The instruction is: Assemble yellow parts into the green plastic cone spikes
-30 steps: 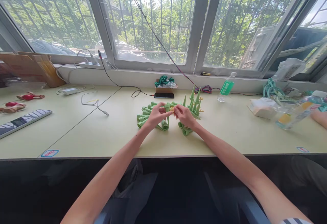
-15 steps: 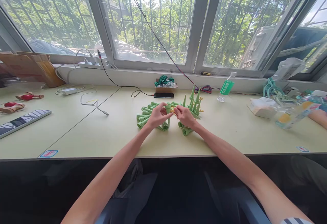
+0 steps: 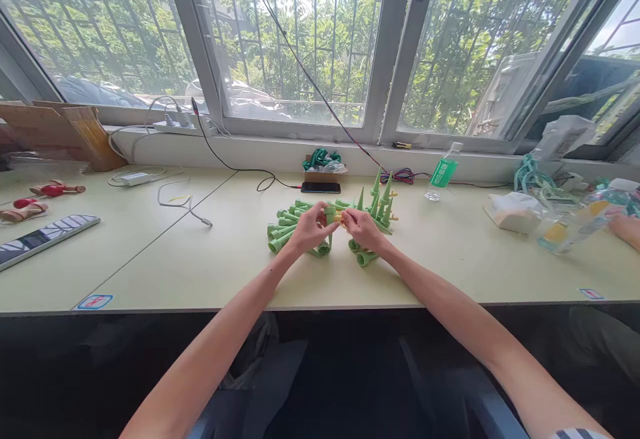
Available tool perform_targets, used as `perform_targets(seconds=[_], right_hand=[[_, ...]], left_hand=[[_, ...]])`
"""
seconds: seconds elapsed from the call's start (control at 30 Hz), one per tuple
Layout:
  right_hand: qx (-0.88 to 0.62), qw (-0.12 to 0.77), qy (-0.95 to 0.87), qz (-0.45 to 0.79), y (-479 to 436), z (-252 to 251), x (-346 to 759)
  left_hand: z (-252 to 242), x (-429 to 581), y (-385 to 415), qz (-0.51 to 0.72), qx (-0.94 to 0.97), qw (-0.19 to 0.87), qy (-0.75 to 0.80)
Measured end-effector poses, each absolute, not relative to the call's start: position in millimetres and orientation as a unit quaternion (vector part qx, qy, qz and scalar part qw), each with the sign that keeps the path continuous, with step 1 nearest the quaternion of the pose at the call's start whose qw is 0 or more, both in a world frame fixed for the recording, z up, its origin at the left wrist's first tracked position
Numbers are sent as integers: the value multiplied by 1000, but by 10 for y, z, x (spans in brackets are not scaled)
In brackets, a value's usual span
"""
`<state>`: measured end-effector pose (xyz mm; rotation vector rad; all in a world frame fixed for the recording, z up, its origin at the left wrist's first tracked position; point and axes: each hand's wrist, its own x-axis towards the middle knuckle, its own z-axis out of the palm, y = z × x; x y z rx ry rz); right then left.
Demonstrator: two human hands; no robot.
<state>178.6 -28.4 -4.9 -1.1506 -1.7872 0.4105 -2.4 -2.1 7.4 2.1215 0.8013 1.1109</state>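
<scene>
As little has shifted, the left hand (image 3: 309, 229) still grips a tip-down green spike (image 3: 330, 214) and the right hand (image 3: 363, 229) pinches a yellow piece (image 3: 338, 217) beside it, keeping both together between the near and far edges of the surface (image 3: 240, 262).

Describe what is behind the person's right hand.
Behind the right hand, several green cones point upward, with small yellow pieces sticking out at their right. Whatever the hand itself covers cannot be seen.

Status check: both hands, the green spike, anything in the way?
Left hand holding green plastic spike, point down. Right hand pinching yellow piece beside it. Other green spikes close around both hands.
</scene>
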Motion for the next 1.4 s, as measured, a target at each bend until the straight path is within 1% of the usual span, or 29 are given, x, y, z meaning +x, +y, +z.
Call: perform_targets(seconds=[0.27,0.63,0.8,1.17,1.27,1.4], right_hand=[[-484,486,-710,158,-299,-20,1761],[-523,515,-665,141,-265,-30,1760],[-543,510,-656,122,-269,-18,1768],[-531,497,-677,111,-289,-8,1741],[-527,498,-679,112,-300,-3,1738],[-521,504,-680,111,-315,5,1731]], left_hand=[[99,-9,-31,417,797,284,331],[49,-15,27,413,786,319,331],[38,-29,34,409,809,268,326],[3,-11,40,400,846,151,318],[-2,-8,41,401,852,138,307],[12,-11,19,409,852,148,292]])
